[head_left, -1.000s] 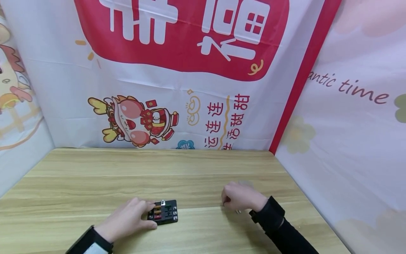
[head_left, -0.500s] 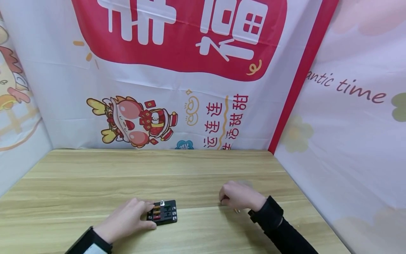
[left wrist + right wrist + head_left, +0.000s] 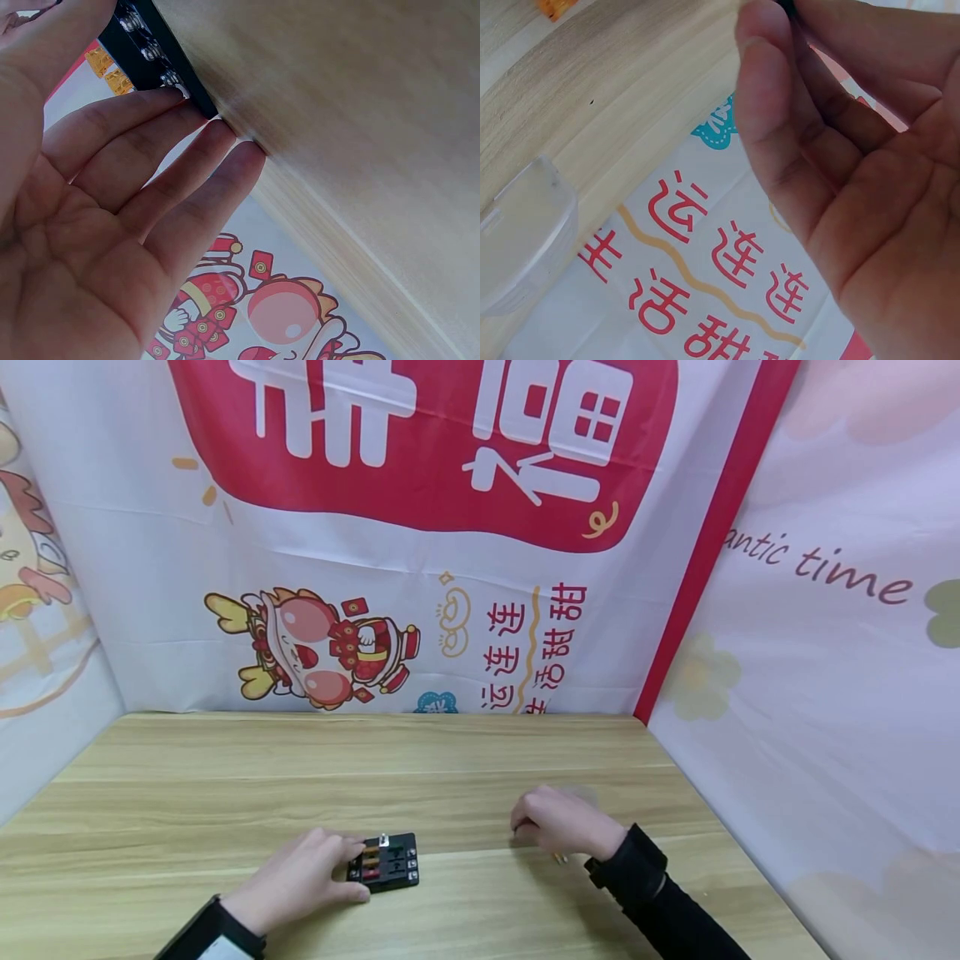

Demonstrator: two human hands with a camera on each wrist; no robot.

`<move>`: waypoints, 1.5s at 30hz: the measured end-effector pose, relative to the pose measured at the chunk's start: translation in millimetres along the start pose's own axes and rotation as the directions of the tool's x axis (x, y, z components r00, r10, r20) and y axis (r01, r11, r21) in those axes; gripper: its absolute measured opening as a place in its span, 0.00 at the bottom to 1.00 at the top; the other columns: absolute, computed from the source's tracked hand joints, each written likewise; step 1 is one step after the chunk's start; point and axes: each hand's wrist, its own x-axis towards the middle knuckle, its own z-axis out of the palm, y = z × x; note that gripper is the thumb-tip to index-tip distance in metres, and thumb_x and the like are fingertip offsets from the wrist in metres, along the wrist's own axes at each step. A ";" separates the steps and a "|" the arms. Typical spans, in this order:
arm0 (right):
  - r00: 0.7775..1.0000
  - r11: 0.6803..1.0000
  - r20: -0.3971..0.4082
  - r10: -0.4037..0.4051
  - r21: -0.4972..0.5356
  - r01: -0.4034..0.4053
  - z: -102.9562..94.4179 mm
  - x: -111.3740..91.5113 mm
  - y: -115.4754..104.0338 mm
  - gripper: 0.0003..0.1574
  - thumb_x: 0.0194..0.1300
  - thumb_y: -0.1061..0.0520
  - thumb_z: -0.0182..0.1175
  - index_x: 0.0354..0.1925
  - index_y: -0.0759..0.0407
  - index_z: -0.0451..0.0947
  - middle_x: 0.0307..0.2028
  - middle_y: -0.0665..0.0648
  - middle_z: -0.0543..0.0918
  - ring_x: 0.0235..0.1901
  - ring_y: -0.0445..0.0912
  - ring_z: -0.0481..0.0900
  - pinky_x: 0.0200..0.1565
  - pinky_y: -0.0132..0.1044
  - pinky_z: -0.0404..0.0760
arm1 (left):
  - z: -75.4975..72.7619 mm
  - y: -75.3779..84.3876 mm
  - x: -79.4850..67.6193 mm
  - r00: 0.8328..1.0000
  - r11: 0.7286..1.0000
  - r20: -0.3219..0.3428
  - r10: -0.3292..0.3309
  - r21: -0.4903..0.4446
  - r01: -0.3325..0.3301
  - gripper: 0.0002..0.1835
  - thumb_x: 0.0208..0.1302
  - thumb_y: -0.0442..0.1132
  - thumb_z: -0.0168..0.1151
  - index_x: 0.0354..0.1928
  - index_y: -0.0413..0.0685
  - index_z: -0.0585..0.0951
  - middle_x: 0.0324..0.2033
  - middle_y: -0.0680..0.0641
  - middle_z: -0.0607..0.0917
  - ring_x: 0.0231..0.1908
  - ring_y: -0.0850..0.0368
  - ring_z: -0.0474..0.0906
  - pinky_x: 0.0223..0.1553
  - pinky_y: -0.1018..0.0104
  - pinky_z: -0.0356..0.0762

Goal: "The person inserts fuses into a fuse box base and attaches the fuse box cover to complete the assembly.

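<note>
A black fuse block (image 3: 393,862) lies on the table in the head view, with orange and red blade fuses in its left row and a white-silver piece at its far edge. My left hand (image 3: 300,878) holds it by the left side, thumb at the near edge and fingers at the far edge. In the left wrist view, those fingertips (image 3: 225,131) touch the block's side and the tabletop. My right hand (image 3: 558,822) is raised right of the block. Thumb and index finger pinch a small dark green piece (image 3: 787,6), mostly hidden by the fingers.
Behind the right hand stands a clear plastic box (image 3: 529,232). An orange fuse (image 3: 555,7) lies on the wooden table (image 3: 262,777), and small pale bits (image 3: 560,858) show beneath the right wrist. Printed cloth (image 3: 450,610) hangs along the table's back edge.
My right hand has drifted slightly left, toward the fuse block, with its fingers still pinched. The left hand and the block have stayed in place; the head view shifted a little.
</note>
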 end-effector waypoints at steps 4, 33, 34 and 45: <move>1.000 0.999 -0.004 0.018 0.044 -0.017 -0.4 1.6 -0.9 0.09 0.63 0.66 0.64 0.30 0.55 0.84 0.28 0.45 0.81 0.27 0.38 0.76 0.28 0.28 0.72 | -1.1 0.3 0.3 1.000 1.000 0.003 -0.006 -0.002 0.006 0.23 0.51 0.55 0.75 0.41 0.44 0.88 0.44 0.43 0.87 0.33 0.64 0.78 0.33 0.61 0.75; 0.993 1.000 -0.119 -0.015 0.017 0.017 7.1 7.1 -3.9 0.03 0.61 0.61 0.69 0.34 0.53 0.86 0.30 0.44 0.81 0.32 0.33 0.77 0.32 0.29 0.76 | -0.8 -0.8 0.7 1.000 1.000 0.011 -0.012 -0.016 0.012 0.23 0.51 0.57 0.74 0.40 0.46 0.88 0.43 0.44 0.87 0.30 0.66 0.75 0.32 0.63 0.75; 0.992 1.000 -0.125 -0.017 0.014 0.019 7.1 7.0 -4.3 0.04 0.60 0.61 0.70 0.34 0.53 0.86 0.31 0.44 0.81 0.31 0.33 0.77 0.32 0.29 0.76 | -0.8 -0.8 0.7 1.000 1.000 0.013 -0.015 -0.015 0.015 0.23 0.51 0.57 0.74 0.40 0.46 0.88 0.43 0.44 0.87 0.31 0.66 0.75 0.32 0.63 0.75; 0.991 1.000 -0.131 -0.006 0.000 0.006 6.0 7.9 -8.3 0.03 0.61 0.59 0.70 0.35 0.51 0.86 0.32 0.42 0.81 0.32 0.31 0.77 0.34 0.28 0.76 | -0.2 -0.8 0.7 0.999 0.999 0.020 -0.026 -0.018 0.026 0.24 0.51 0.58 0.73 0.41 0.46 0.88 0.43 0.45 0.87 0.31 0.65 0.76 0.33 0.62 0.76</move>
